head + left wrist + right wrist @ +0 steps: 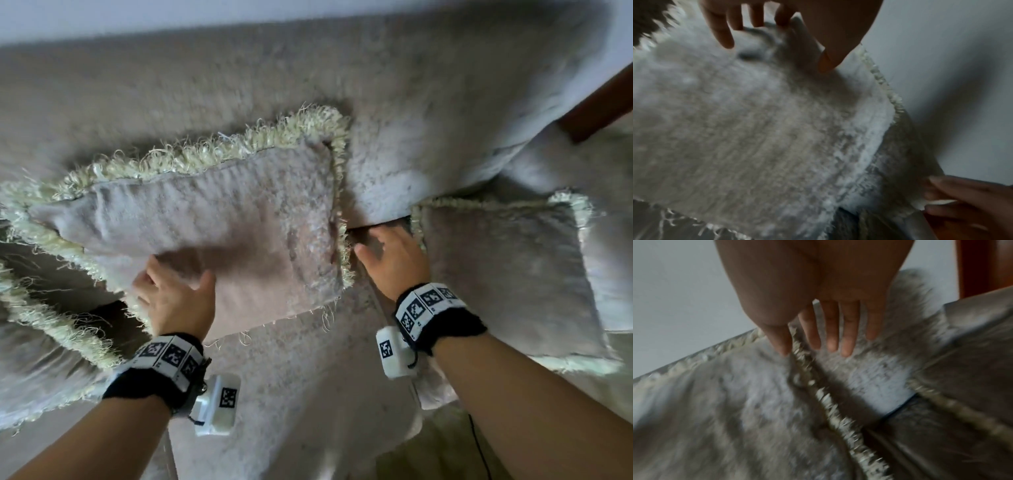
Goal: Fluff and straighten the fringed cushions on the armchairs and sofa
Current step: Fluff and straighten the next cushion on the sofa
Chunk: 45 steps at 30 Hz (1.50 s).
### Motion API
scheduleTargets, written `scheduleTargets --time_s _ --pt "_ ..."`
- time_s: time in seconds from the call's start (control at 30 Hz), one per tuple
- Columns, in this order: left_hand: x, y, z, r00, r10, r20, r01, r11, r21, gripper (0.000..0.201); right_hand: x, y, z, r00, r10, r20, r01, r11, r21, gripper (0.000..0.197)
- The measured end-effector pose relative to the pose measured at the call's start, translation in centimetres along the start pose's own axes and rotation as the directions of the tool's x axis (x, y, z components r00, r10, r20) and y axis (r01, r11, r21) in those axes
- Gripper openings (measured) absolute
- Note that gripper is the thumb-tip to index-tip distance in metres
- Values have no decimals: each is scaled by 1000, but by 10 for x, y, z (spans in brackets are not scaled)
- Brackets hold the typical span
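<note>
mid-frame, the fringed cushion [205, 212] leans tilted on the sofa [394, 144]; left hand [174, 301] presses its lower edge, fingers spread, right hand [394, 260] (fingers straight) beside its right fringe.

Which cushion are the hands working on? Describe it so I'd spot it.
On the beige sofa, find the middle fringed cushion, tilted against the backrest between both hands. Unlike the flat cushion to its right, it stands skewed, its shaggy fringe ruffled.

Pale wall [239, 10] above; brown wooden post [603, 106] right.
</note>
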<state>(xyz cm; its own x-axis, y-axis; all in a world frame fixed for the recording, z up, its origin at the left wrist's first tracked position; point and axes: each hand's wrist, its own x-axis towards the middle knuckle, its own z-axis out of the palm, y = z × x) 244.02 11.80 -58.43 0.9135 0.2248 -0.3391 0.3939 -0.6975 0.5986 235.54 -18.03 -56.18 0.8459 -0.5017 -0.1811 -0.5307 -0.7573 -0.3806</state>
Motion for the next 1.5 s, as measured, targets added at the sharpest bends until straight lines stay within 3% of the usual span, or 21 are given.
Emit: scheduleTargets --time_s 0.07,0.23,0.3,0.4,0.5,0.67,0.77,0.93,1.07,1.27,1.5 --pt "-18 20 4 998 14 69 -14 1000 3 81 -9 19 -25 996 63 59 -60 997 -48 47" --pt "-66 70 30 951 234 201 -250 967 56 49 -22 76 -73 975 164 147 -145 981 -130 44" --pt "-85 91 46 905 305 296 -333 942 50 42 -25 102 -88 963 202 179 -176 973 -148 43" --pt "-116 119 81 801 360 479 -411 912 2 39 -29 144 -114 958 221 183 -198 971 -136 47" --pt "-151 145 126 754 339 563 -416 909 9 38 -25 201 -140 957 216 195 -194 973 -126 37" --pt "-219 182 226 777 258 574 -357 932 65 31 -8 329 -168 939 251 236 -250 968 -32 45" --pt "-260 203 284 767 234 598 -351 933 85 33 -6 405 -190 930 287 229 -294 956 -3 48" --pt "-293 225 354 790 197 581 -278 959 52 39 9 498 -212 933 314 175 -324 946 27 53" --pt "-279 232 398 839 189 510 -233 972 23 36 37 538 -199 938 325 120 -339 933 121 57" --pt "-236 228 466 900 142 412 -149 989 -15 43 84 576 -141 916 396 57 -396 874 283 73" --pt "-191 208 538 916 75 395 -58 997 -53 69 121 610 -78 888 456 51 -454 856 246 87"
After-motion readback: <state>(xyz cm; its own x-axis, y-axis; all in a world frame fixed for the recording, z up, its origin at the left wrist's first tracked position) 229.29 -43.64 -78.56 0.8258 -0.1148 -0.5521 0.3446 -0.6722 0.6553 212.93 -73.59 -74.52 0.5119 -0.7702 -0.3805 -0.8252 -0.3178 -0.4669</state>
